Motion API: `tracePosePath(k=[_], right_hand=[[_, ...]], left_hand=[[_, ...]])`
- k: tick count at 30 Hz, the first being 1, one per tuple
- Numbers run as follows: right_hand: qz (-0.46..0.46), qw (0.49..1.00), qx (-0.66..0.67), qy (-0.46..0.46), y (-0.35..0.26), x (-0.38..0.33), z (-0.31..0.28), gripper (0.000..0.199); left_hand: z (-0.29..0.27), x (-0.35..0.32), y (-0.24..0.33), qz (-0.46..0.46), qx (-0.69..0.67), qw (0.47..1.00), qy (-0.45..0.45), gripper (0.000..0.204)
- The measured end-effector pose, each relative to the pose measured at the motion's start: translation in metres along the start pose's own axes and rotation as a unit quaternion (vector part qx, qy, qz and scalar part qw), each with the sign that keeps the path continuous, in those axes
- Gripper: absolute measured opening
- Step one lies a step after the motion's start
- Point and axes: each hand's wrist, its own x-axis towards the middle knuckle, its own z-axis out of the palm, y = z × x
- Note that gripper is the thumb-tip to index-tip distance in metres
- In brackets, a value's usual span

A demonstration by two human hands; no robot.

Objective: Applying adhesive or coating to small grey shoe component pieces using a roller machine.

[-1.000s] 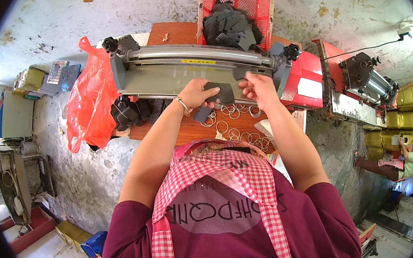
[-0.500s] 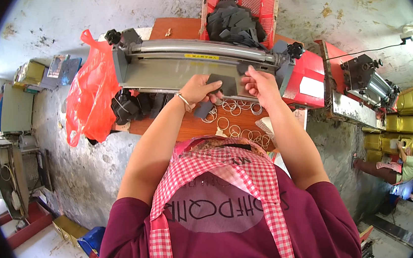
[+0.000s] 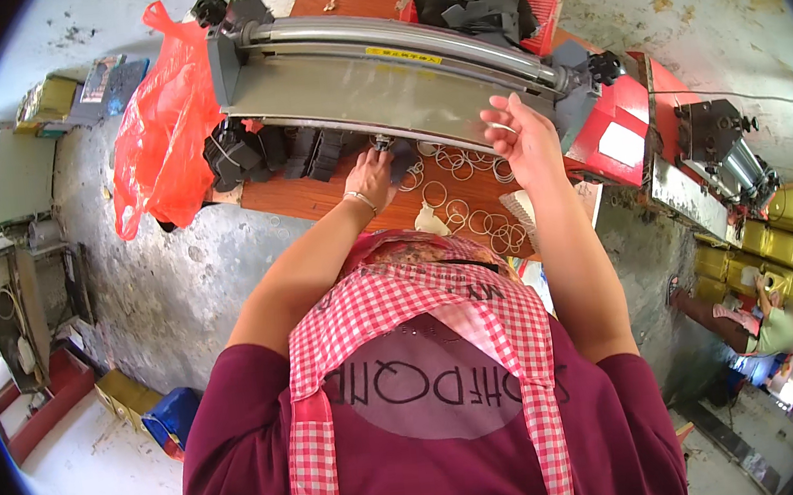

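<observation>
Reaching left hand (image 3: pixel 372 169) under grey roller machine (image 3: pixel 371 83), fingers pinching dark piece (image 3: pixel 399 158); am keeping them clear of rollers. Right hand (image 3: pixel 522 140) holding thin ring (image 3: pixel 502 127) loosely.

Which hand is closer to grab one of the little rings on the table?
Probably the left hand. It rests low on the wooden table, right beside the scattered rings. The right hand is raised up against the grey machine and seems to pinch a ring already.

Maroon short-sleeved shirt (image 3: pixel 418 474), dark lettering on paler oval chest patch. Red-white checked apron (image 3: pixel 403 314) over shirt, straps down both sides. Thin bracelet (image 3: pixel 359 199) above apron, left wrist.
</observation>
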Motion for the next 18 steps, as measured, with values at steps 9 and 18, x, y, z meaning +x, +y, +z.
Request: tracePosePath(k=[9,18], right_hand=[[-0.085,0.903,-0.402,-0.125,0.056,-0.031,0.01,0.031],[-0.156,0.808,-0.534,-0.192,0.09,-0.024,0.017,0.018]], left_hand=[[-0.014,-0.016,-0.012,-0.005,-0.117,0.991,0.06,0.021],[-0.096,-0.066,0.022,-0.021,-0.463,0.886,0.001,0.023]])
